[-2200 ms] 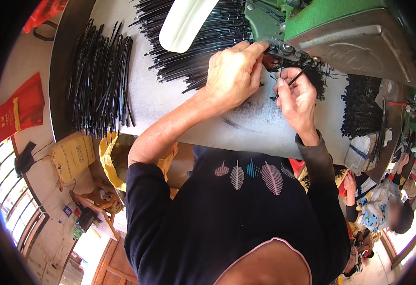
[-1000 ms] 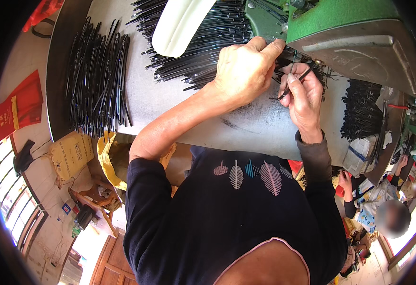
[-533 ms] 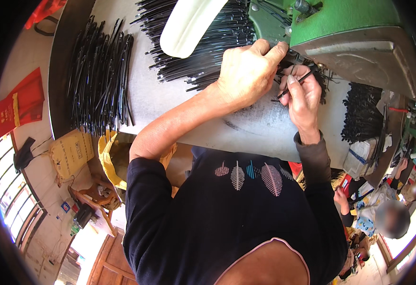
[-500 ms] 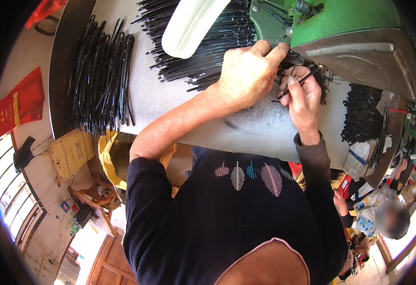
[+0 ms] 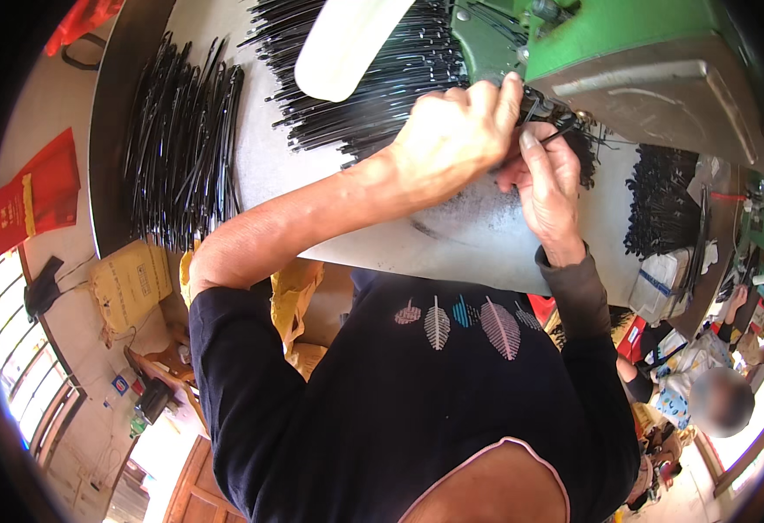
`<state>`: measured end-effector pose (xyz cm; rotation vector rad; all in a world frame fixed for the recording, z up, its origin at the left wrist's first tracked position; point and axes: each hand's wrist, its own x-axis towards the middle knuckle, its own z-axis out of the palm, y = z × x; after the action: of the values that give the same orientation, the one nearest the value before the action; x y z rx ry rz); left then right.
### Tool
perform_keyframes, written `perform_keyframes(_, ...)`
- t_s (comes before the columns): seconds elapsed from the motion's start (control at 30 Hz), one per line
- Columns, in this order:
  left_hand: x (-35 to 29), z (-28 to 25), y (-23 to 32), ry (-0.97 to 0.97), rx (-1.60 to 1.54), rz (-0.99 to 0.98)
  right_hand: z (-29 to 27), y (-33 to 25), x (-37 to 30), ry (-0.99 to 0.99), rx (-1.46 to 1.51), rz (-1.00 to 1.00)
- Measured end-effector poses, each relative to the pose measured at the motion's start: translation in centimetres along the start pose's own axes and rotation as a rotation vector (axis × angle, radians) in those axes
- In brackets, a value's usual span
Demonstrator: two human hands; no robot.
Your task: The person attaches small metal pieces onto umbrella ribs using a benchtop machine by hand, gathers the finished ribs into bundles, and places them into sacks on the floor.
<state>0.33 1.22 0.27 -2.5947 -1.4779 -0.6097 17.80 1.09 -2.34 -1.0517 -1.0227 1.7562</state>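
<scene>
The left hand (image 5: 451, 135) arched knuckles-up, its grip hidden; the right hand (image 5: 549, 193) pinched a slim black rod (image 5: 560, 135).

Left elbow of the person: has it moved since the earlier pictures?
Yes, to the left: the left elbow now hides most of the left side of the yellow bag, which showed clearly before.

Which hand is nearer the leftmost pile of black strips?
Left: the left hand is right of the leftmost pile; the right hand is farther right, past the left hand.
</scene>
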Motion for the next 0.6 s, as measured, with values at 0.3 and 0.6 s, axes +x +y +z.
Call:
perform_keyframes(0.3, -4.0, -3.6, -2.5, -0.505, -1.59, -0.918, 1.3, 0.1, 0.0, -0.111, 0.218, 0.017)
perform_keyframes(0.6, -4.2, -3.5, -4.2, -0.592, -1.747, -0.876, 1.8, 0.1, 1.6, -0.231, 0.412, 0.12)
